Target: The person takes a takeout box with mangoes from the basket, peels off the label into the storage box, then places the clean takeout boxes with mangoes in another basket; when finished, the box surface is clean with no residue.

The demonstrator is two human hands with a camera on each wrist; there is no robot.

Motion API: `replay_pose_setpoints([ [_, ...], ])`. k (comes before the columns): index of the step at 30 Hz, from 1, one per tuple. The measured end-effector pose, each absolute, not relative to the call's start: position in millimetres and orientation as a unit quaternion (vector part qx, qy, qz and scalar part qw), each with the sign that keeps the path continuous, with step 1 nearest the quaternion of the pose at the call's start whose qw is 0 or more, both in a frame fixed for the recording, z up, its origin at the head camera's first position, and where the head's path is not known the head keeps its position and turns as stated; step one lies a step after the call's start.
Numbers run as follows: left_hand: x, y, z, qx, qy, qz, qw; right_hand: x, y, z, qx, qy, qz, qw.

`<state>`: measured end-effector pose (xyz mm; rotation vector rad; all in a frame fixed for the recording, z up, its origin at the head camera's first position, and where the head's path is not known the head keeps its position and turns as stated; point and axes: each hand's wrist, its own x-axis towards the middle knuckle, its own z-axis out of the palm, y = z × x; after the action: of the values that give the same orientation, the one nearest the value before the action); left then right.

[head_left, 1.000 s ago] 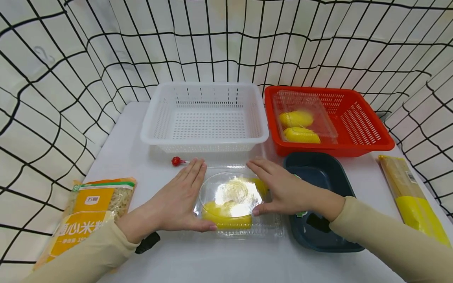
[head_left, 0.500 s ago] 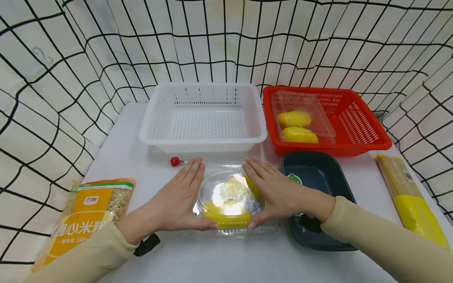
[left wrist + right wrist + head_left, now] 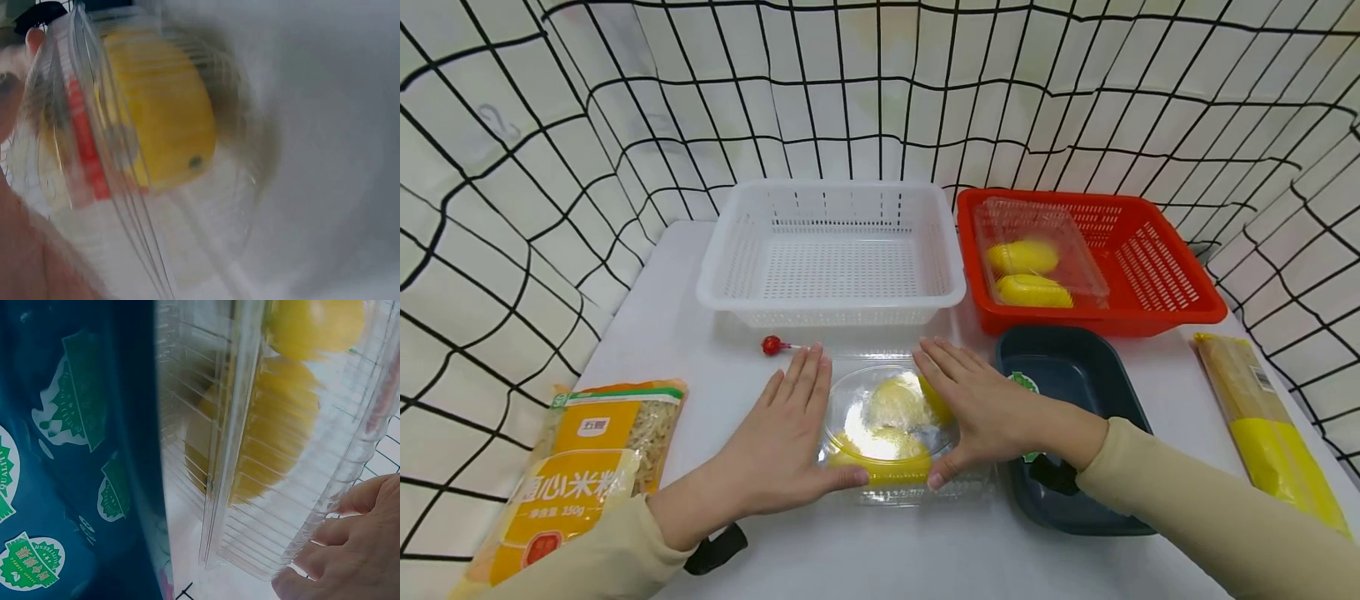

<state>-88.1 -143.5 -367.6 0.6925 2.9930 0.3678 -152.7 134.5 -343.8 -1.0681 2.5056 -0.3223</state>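
Observation:
A clear plastic clamshell box (image 3: 895, 495) lies on the white table with yellow fruit (image 3: 891, 472) inside, its lid down over them. My left hand (image 3: 775, 454) rests along the box's left side, fingers straight and thumb spread along the near edge. On the other side my right hand (image 3: 996, 417) lies over the lid's right part, fingers extended. In the right wrist view its fingertips (image 3: 334, 531) are right at the ribbed lid wall. The left wrist view is blurred, but yellow fruit (image 3: 165, 112) shows through the plastic.
Behind stand a white basket (image 3: 835, 304) and a red basket (image 3: 1105, 321) holding another clear box of yellow fruit (image 3: 1033, 291). A dark blue tray (image 3: 1075, 367) sits under my right forearm. A red lollipop (image 3: 771, 345), an orange food bag (image 3: 583, 458) and a yellow packet (image 3: 1281, 450) lie around.
My right hand has shifted a little left over the lid. My left hand has moved slightly toward me, its index finger now apart from the others. The box stays in place.

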Motion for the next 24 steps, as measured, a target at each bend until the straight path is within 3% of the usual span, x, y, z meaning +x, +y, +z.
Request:
replay_pose_setpoints([
  [11, -85.4, -129.4, -379.1, 0.192, 0.975, 0.109, -0.017, -152.4, 135.0, -343.3, -0.394, 0.89, -0.118, 0.196],
  [20, -91.5, -133.1, -378.8, 0.219, 0.969, 0.109, -0.019, -169.0, 135.0, -340.5, -0.397, 0.886, -0.13, 0.199],
  [24, -99.1, -138.6, -379.3, 0.244, 0.962, 0.121, 0.0, -182.2, 133.9, -340.2, -0.366, 0.887, -0.156, 0.234],
])
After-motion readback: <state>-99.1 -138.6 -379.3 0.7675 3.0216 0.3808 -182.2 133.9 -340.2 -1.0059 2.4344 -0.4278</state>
